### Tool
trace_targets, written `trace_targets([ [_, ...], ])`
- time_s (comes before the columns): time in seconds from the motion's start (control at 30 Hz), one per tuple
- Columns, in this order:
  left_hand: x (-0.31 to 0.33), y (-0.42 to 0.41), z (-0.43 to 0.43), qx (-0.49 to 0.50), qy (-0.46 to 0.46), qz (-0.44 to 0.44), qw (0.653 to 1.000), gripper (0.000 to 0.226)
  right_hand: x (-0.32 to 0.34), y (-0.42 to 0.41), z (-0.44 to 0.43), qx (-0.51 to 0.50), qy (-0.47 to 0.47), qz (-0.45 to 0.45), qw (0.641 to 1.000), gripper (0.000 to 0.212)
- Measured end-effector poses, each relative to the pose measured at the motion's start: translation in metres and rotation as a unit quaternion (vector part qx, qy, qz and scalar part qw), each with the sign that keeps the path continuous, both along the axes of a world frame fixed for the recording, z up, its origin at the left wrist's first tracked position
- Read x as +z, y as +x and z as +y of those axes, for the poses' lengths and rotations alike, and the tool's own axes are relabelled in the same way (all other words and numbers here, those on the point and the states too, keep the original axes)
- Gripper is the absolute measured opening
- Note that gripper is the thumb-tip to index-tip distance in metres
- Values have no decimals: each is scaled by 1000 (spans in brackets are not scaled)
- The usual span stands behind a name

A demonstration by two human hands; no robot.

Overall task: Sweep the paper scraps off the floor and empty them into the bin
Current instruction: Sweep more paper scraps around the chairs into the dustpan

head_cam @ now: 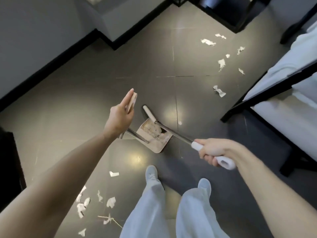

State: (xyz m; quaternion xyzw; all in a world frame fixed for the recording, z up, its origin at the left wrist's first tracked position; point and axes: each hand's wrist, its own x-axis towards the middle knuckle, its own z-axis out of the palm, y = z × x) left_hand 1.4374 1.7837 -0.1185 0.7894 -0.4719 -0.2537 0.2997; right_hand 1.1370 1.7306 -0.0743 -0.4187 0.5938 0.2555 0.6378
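On the glossy dark-tiled floor (85, 100), torn, crumpled white paper scraps (221, 64) lie at 2 and 7 o'clock of the ridged beige plastic dustpan (157, 143). The right hand (214, 150) grips a white-handled metal shaft (178, 134) reaching the pan. The left hand (120, 117), fingers straight and together, lies against a beige handle (133, 100). A black bed frame (240, 109) edges 3 o'clock; open floor lies at 10.

The dustpan (154, 136) sits on the floor (85, 93) just ahead of the feet (151, 172); the broom (175, 134) lies across it, its handle in the right hand (216, 150). Paper scraps (221, 63) lie far right beside the bed (283, 66) and near left.
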Motion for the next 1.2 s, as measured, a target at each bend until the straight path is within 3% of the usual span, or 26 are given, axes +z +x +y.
trace_targets([
  [0.13, -1, 13, 2, -37, 1, 20, 999, 61, 23, -16, 5, -92, 3, -16, 996, 68],
  [0.4, -4, 19, 32, -89, -21, 43, 995, 63, 23, -15, 58, -158, -88, 10, 983, 69],
  [0.57, -2, 16, 47, -145, -9, 16, 989, 63, 0, -28, 85, -58, -163, 74, 982, 55],
  [0.77, -6, 18, 31, -215, 7, -5, 977, 64, -24, -7, 121, 25, -147, 110, 983, 79],
  [0.83, -8, 24, 22, -226, 3, -2, 974, 62, -23, 9, 135, 7, -120, 94, 988, 75],
  [0.9, -9, 31, 14, -244, 0, -4, 970, 60, -19, 17, 149, -103, -65, 48, 991, 73],
  [0.97, -9, 37, 11, -257, -5, 6, 966, 57, -9, 18, 164, -244, -10, 5, 970, 72],
  [1.13, -9, 50, 20, -320, 0, 34, 947, 58, 17, 15, 226, -412, -7, -27, 911, 68],
  [1.2, -5, 53, 24, -359, 0, 32, 933, 63, 20, 27, 255, -430, -39, -12, 902, 72],
])
